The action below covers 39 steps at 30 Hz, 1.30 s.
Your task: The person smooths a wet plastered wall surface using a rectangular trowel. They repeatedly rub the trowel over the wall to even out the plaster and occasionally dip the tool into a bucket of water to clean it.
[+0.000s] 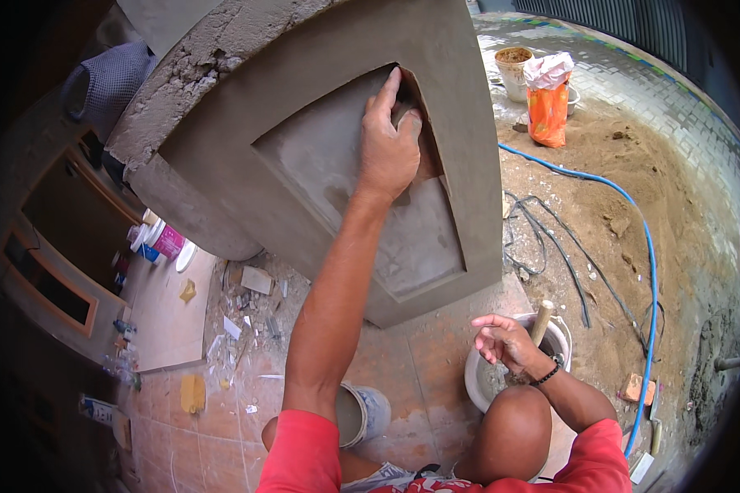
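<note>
My left hand (389,148) is pressed into the upper corner of a recessed panel (321,156) in a grey cement-plastered pillar (460,99). Its index finger points up to the corner, while the thumb and other fingers close on something mostly hidden. A flat brownish piece (429,167) shows below the thumb, along the recess's right inner edge. My right hand (508,341) hovers, fingers loosely bent and apart, above a pale bucket (474,378) at my right knee. From that bucket sticks a wooden handle (542,322). I see nothing in this hand.
A second bucket (376,411) with grey contents stands between my legs. Rubble (251,308) and a yellow sponge-like block (193,393) lie left on the tiles. At right are a sand heap (633,189), blue hose (645,238), black cable (571,271) and orange bag (548,115).
</note>
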### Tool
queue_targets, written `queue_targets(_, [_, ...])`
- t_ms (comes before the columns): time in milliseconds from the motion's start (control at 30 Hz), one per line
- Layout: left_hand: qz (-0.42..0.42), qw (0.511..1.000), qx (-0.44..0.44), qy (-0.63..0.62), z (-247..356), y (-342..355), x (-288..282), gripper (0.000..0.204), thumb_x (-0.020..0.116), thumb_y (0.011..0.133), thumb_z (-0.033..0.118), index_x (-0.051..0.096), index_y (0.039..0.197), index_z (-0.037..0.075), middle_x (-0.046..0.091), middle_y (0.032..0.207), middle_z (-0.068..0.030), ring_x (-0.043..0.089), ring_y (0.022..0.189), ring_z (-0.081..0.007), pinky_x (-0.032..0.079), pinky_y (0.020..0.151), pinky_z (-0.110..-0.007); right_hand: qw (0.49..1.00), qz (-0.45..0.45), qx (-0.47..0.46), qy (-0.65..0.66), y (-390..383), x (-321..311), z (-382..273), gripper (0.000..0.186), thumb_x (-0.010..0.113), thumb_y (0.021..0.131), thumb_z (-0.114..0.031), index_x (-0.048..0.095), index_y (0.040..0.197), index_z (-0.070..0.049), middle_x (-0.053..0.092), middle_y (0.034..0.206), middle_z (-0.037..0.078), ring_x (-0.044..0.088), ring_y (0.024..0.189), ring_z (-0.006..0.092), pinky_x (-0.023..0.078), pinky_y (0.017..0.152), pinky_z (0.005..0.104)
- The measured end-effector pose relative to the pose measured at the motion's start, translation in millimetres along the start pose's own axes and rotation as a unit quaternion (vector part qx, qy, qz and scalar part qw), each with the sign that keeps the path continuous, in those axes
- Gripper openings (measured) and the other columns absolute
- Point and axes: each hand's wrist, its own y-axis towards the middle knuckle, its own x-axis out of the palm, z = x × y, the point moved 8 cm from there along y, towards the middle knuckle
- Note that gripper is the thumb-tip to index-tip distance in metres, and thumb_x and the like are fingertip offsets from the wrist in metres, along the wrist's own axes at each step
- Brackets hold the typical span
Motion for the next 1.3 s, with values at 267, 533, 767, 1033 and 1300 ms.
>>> queue_targets(267, [-0.022, 0.997, -0.070, 0.023, -26, -47, 22, 0.058, 0.053, 0.089, -0.001, 0.042, 0.146, 0.002, 0.049, 0.139, -0.0156, 0.047, 0.126, -0.0259, 0.032, 0.111, -0.036, 1.000, -0.001, 0.008, 0.008, 1, -2, 6, 0.023, 0.057, 0.096, -0.010, 0.058, 0.118, -0.003, 0.067, 0.082, 0.010, 0.062, 0.057, 0.0132, 0.049, 0.047, 0.0231])
queue_targets(533, [0.015, 1.000, 0.008, 0.009, -1, -15, 4, 0.057, 0.053, 0.088, -0.001, 0.042, 0.144, -0.001, 0.051, 0.124, -0.0179, 0.051, 0.115, -0.0272, 0.037, 0.106, -0.036, 1.000, -0.002, 0.005, -0.001, -2, 1, 5, 0.024, 0.057, 0.096, -0.010, 0.058, 0.119, -0.003, 0.067, 0.082, 0.010, 0.062, 0.058, 0.0131, 0.049, 0.048, 0.0231])
queue_targets(767, [0.002, 0.999, -0.046, -0.016, 3, 1, 2, 0.058, 0.052, 0.089, 0.000, 0.041, 0.146, -0.001, 0.047, 0.144, -0.0181, 0.045, 0.131, -0.0249, 0.032, 0.111, -0.034, 1.000, 0.004, 0.008, 0.001, -4, 0, 5, 0.024, 0.057, 0.096, -0.010, 0.057, 0.119, -0.003, 0.066, 0.082, 0.010, 0.061, 0.059, 0.0129, 0.049, 0.048, 0.0233])
queue_targets(1033, [0.004, 0.999, -0.032, 0.042, 4, -12, 9, 0.056, 0.053, 0.092, 0.003, 0.040, 0.146, 0.000, 0.050, 0.137, -0.0188, 0.047, 0.128, -0.0283, 0.034, 0.110, -0.035, 1.000, -0.001, 0.009, 0.001, -3, 2, 12, 0.023, 0.057, 0.096, -0.010, 0.057, 0.118, -0.002, 0.066, 0.082, 0.010, 0.061, 0.059, 0.0131, 0.049, 0.048, 0.0235])
queue_targets(1300, [-0.039, 0.908, -0.221, -0.353, -84, -165, 41, 0.055, 0.056, 0.091, 0.003, 0.042, 0.145, 0.001, 0.056, 0.130, -0.0092, 0.053, 0.117, -0.0182, 0.040, 0.101, -0.030, 0.982, 0.108, -0.099, -0.116, -11, -12, -34, 0.026, 0.059, 0.094, -0.010, 0.056, 0.118, -0.001, 0.066, 0.082, 0.009, 0.062, 0.060, 0.0126, 0.049, 0.049, 0.0228])
